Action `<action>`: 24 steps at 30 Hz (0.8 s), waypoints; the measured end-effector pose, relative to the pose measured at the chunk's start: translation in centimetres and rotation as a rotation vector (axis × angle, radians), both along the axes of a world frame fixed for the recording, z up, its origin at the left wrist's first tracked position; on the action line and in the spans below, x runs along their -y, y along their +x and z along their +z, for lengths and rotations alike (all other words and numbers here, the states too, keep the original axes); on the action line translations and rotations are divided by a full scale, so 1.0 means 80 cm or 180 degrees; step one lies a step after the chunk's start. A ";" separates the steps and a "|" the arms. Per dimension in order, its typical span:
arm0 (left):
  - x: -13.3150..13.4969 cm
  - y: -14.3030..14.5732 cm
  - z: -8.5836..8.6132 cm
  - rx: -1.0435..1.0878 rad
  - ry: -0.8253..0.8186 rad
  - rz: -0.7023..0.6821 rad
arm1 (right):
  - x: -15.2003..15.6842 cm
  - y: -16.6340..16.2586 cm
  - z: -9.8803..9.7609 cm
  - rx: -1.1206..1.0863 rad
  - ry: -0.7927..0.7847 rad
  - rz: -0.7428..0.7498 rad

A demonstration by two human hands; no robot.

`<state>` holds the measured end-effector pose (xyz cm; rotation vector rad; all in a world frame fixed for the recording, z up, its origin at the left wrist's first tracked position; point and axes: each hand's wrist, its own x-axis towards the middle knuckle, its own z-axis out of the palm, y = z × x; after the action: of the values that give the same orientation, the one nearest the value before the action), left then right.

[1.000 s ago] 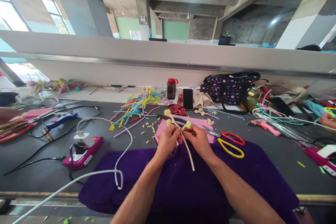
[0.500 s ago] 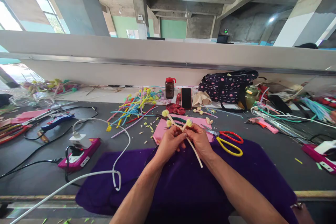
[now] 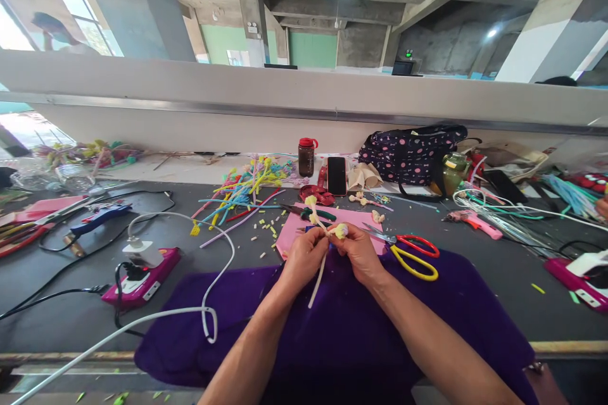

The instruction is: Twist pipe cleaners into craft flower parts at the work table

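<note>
Between my two hands is a cream chenille-stem sprig (image 3: 317,281) with pale yellow fuzzy tufts at its upper ends. My left hand (image 3: 304,258) pinches it from the left, near where its strands meet. From the other side, my right hand (image 3: 357,253) grips the sprig just below the right tuft, fingers closed. The fingertips of both hands almost touch and hide the joint. A long tail of the stem hangs below them over the purple cloth (image 3: 351,329). Behind the hands lie a pink sheet (image 3: 291,234) and green-handled pliers (image 3: 318,214).
Scissors (image 3: 415,259) with red and yellow handles lie right of my hands. Coloured chenille stems (image 3: 251,193) are piled behind, left. A bottle (image 3: 306,158), phone (image 3: 337,176) and patterned bag (image 3: 413,155) stand along the back. A power strip (image 3: 142,285) with a white cable sits left.
The sprig has turned in my hands: its tail now hangs down to the left instead of the right. A person has come into view beyond the partition at far left.
</note>
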<state>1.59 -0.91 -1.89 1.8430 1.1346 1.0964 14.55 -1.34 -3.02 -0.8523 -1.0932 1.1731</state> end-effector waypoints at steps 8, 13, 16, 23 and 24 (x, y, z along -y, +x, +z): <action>0.008 -0.003 0.014 -0.0437 0.0139 0.0007 | 0.002 0.002 0.003 0.0404 0.0166 -0.0102; 0.010 -0.003 0.016 -0.0391 0.0215 -0.0080 | 0.003 0.001 -0.001 0.0387 0.0012 -0.0119; 0.009 -0.003 0.012 -0.0414 0.0274 -0.0081 | 0.003 0.000 -0.004 0.0383 -0.0033 -0.0179; 0.004 -0.004 0.002 -0.0682 0.0475 -0.0091 | 0.004 -0.001 -0.004 0.0514 0.0201 -0.0264; 0.004 -0.004 0.001 -0.0685 0.0478 -0.0100 | 0.004 -0.001 -0.005 0.0559 0.0198 -0.0279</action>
<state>1.23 -1.23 -1.78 2.1303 1.1660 1.0070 14.47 -1.69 -3.41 -0.9589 -1.2164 1.0008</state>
